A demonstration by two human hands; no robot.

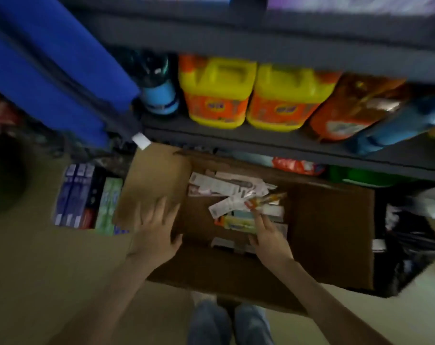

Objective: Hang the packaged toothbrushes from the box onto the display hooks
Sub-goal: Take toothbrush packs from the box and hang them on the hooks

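Packaged toothbrushes (236, 195) are lying in a loose heap inside the cardboard box (330, 232) at the centre of the frame, and the right hand (269, 239) is reaching in with its fingertips (258, 217) touching a green-and-yellow pack (241, 224) — the blur is hiding whether they are pinching it. The left hand (156, 232) is resting flat, fingers spread, on the box's left flap (149, 175). Upright cartons (87, 197) are standing left of the box, and yellow jugs (218, 93) are sitting on the shelf (236, 139) above.
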